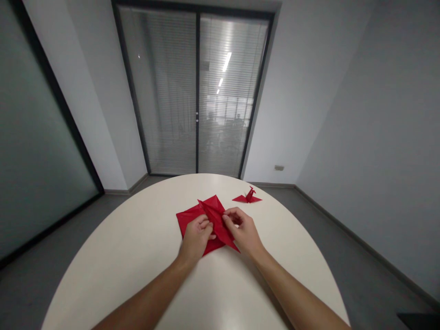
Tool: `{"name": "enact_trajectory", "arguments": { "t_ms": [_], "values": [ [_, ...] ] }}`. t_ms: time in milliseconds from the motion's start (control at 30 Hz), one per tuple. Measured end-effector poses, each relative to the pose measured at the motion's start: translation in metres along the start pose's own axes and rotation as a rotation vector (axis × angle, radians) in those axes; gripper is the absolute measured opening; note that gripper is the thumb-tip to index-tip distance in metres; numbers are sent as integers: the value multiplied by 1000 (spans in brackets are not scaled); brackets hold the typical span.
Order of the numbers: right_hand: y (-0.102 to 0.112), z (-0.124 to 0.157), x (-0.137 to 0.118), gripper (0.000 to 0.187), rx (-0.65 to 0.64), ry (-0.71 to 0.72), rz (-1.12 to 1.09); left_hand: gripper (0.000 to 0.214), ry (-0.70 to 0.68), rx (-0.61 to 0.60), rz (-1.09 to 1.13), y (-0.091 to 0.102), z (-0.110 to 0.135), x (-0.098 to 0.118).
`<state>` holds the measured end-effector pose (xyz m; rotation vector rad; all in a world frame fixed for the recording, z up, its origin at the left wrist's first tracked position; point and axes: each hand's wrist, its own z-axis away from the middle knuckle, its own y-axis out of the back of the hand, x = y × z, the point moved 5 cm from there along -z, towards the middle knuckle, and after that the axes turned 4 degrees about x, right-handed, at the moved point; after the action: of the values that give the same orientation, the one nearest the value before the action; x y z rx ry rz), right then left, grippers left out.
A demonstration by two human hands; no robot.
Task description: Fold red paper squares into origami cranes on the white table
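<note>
A partly folded piece of red paper with pointed ends slants between my hands. Beneath it on the table lies a flat red sheet, largely covered. My left hand is closed at the folded paper's left edge, its fingers curled and partly behind one another. On the opposite edge, the thumb and index finger of my right hand pinch the paper. A finished red paper crane with spread wings stands beyond my right hand, untouched.
The round, cream-coloured table has a curved edge on the left, far and right sides. Past it are a glass door with blinds, grey walls and a wall socket. A dark object shows at the lower right corner.
</note>
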<state>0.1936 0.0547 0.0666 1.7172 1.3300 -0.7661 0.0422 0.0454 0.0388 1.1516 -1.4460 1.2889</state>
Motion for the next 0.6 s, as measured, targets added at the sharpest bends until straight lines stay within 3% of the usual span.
{"name": "enact_trajectory", "arguments": {
  "t_ms": [233, 333, 433, 600],
  "values": [
    [11, -2, -7, 18, 155, 91, 21, 35, 36, -11, 64, 0, 0, -3],
    [13, -2, -6, 17, 176, 84, 5, 38, 74, 56, 107, 4, 0, -5],
    [15, -2, -5, 13, 203, 108, -8, 56, 100, 143, 157, 9, 2, -5],
    [16, -1, -14, 17, 106, 278, 42, 79, 79, 133, 224, 8, 3, 1]
  ]
}}
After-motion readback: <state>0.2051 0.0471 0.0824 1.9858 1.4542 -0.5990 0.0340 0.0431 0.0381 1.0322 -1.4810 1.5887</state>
